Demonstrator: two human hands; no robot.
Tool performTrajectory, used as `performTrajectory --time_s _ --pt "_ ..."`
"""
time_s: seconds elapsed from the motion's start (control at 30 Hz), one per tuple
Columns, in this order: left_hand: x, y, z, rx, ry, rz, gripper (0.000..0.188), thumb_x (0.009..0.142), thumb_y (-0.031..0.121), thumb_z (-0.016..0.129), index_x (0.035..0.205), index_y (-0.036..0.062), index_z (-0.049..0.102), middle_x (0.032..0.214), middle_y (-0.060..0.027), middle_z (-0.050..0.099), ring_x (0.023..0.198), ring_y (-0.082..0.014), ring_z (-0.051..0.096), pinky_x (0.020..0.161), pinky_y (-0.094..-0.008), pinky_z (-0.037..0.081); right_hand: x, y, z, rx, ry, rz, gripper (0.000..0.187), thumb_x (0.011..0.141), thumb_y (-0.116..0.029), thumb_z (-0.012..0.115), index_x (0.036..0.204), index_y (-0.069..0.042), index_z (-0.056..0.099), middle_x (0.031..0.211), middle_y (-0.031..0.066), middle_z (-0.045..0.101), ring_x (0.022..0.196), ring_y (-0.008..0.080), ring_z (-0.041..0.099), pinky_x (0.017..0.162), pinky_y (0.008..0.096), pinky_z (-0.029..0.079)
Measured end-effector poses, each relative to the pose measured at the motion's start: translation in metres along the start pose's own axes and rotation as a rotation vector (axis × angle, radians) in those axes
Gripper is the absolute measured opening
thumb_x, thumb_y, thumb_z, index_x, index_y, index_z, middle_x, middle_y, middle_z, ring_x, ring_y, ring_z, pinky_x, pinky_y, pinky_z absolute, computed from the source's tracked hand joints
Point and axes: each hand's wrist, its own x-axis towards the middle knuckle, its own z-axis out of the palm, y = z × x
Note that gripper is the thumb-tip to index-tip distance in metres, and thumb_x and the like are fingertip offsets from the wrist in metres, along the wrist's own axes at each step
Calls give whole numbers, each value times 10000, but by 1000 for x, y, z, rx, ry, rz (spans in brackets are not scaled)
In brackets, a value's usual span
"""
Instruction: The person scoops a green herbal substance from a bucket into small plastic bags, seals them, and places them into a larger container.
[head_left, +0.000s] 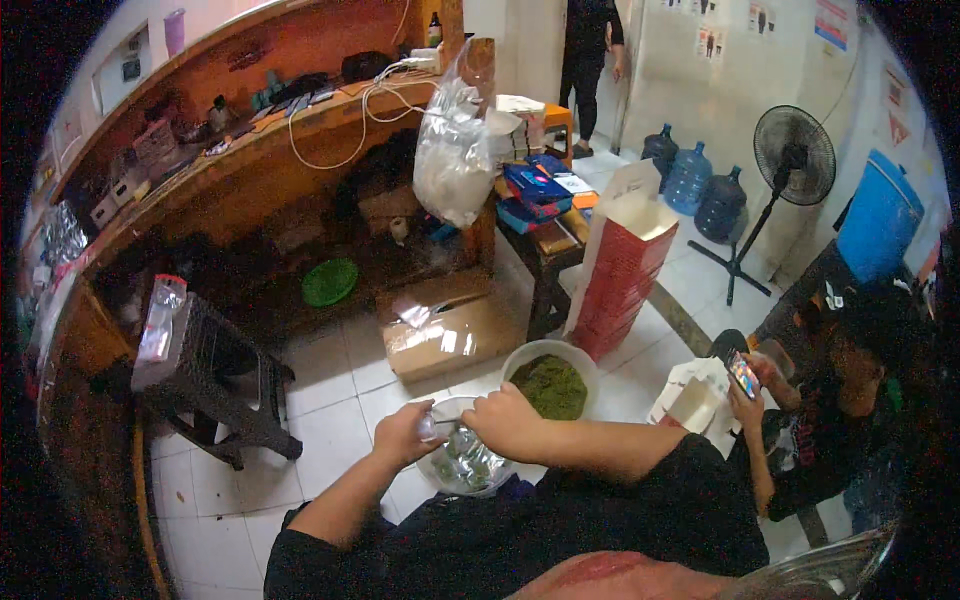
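My left hand (402, 432) is closed around a small clear plastic thing (432, 428), a bag or a cup; I cannot tell which. My right hand (505, 420) is closed right beside it. A thin strip shows between the two hands, perhaps the handle of a tool, too small to name. Under both hands stands a white bowl (440, 474) with clear shiny plastic (468, 462) in it. Beyond my right hand sits a round whitish tub holding a green, crumbly or powdery mass (550, 388).
A cardboard box (450, 350) and a tall red carton (622, 275) stand ahead. At left is a dark plastic stool (215, 370). Close on my right a seated person (840, 400) holds a phone (742, 374). Water jugs (688, 175) and a standing fan (793, 155) are behind.
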Motion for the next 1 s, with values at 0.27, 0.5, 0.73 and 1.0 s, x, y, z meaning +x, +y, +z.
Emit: performTrajectory --time_s 0.27,0.5,0.73,1.0 --pt "-3 6 -1 195 -146 -4 570 546 335 666 1031 119 459 904 -76 546 772 -243 543 651 -331 441 -9 -6 15 98 -35 70 142 715 -154 414 798 -118 524 692 59 526 661 216 528 612 372 343" --pt "-7 4 6 66 16 -7 515 558 348 655 990 123 488 881 -69 545 775 -233 541 644 -333 440 -13 -7 13 -92 216 2 102 689 -174 439 709 -125 526 715 38 510 698 184 488 655 354 301" --pt "-5 -3 6 -122 115 -90 482 530 305 689 934 90 537 871 -78 554 811 -220 536 702 -303 430 -16 -1 12 -109 274 -13 85 664 -163 446 691 -112 507 696 30 490 697 188 469 673 354 299" --pt "-2 -15 12 -344 109 -127 473 531 260 710 929 68 541 872 -99 563 814 -223 541 730 -288 420 -19 9 15 -83 336 -32 67 656 -163 452 691 -124 493 693 29 459 716 182 444 707 361 293"
